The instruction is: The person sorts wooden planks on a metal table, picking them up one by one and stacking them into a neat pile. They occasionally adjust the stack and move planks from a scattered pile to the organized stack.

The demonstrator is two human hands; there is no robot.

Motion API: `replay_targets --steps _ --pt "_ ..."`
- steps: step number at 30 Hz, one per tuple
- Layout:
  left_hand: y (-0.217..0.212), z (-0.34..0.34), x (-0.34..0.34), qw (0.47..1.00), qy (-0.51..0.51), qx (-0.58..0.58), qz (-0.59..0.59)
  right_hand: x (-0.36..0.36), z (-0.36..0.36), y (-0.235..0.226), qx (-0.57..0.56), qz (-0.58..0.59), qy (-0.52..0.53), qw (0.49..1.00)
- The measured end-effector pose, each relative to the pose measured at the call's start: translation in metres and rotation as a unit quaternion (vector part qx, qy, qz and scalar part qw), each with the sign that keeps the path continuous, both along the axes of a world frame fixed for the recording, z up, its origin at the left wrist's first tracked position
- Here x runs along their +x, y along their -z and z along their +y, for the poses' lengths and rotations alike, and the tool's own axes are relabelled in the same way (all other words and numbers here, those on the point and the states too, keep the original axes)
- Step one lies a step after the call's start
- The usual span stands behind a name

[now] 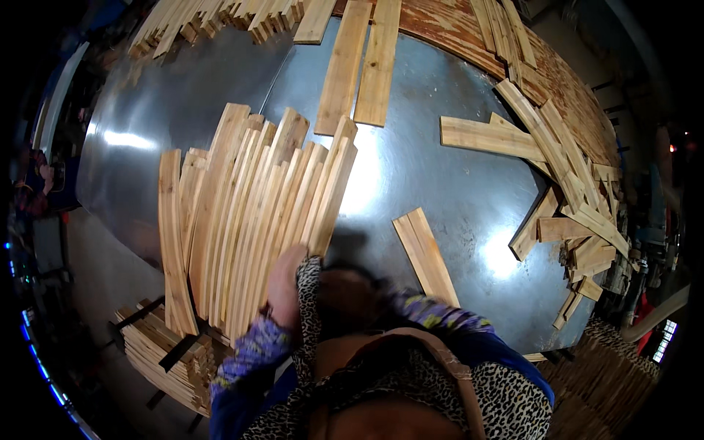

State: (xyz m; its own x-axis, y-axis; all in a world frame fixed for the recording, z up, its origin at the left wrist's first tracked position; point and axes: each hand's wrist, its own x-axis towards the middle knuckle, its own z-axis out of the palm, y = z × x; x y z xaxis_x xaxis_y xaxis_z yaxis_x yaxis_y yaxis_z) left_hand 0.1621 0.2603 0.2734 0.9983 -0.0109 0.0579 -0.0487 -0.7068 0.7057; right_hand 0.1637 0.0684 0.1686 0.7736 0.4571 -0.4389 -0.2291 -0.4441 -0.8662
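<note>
- Boards (253, 220) make a close row on the left part of the metal table (455, 187), side by side, with their long sides running toward the person and their far ends uneven.
- At the row's left side, a few boards splay at a slight angle to the others.
- Left hand (286, 284) is against the near right end of the row, touching it; its fingers are not clear, so I cannot tell whether it grips or merely presses.
- Right hand cannot be made out: its purple patterned sleeve (440, 312) leads into a dark, blurred patch just right of the row, and I cannot tell whether that hand is open or closed.
- Leopard-print strap (309, 308) hangs just beside the left hand, partly covering it.
- Single board (427, 257) lies apart on the table, to the right of the row and beyond the right sleeve.
- Two long boards (343, 70) lie nearly parallel beyond the row, their far ends near a worn wooden sheet (579, 110).
- Loose pile (579, 213) of longer and shorter pieces crosses at odd angles along the table's right side.
- Far stack (220, 18) sits at the upper left.
- Lower stack (165, 359) is below the table's level, at the near left.
</note>
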Motion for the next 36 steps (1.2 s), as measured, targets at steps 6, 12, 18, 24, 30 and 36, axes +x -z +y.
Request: replay_targets --steps 6,12,18,24,30,36 --pt "0.041 -0.015 0.276 0.994 -0.058 0.070 -0.058 0.285 -0.043 -0.008 -0.139 -0.266 0.245 0.922" --pt "0.092 -0.057 0.423 0.958 -0.039 0.268 0.094 0.429 -0.015 -0.013 -0.411 -0.276 0.179 0.850" --pt "0.051 -0.053 0.433 0.952 -0.056 0.223 0.202 0.427 -0.079 -0.030 -0.418 -0.176 0.209 0.866" --pt "0.047 0.005 0.471 0.959 -0.079 0.098 0.252 0.376 -0.141 -0.013 -0.277 -0.098 0.301 0.907" --pt "-0.054 0.021 0.396 0.981 -0.016 -0.097 0.166 0.282 -0.170 -0.002 0.050 0.008 0.416 0.908" --pt "-0.030 -0.011 0.105 0.957 0.050 -0.208 0.198 0.132 -0.159 -0.021 0.343 0.268 0.465 0.771"
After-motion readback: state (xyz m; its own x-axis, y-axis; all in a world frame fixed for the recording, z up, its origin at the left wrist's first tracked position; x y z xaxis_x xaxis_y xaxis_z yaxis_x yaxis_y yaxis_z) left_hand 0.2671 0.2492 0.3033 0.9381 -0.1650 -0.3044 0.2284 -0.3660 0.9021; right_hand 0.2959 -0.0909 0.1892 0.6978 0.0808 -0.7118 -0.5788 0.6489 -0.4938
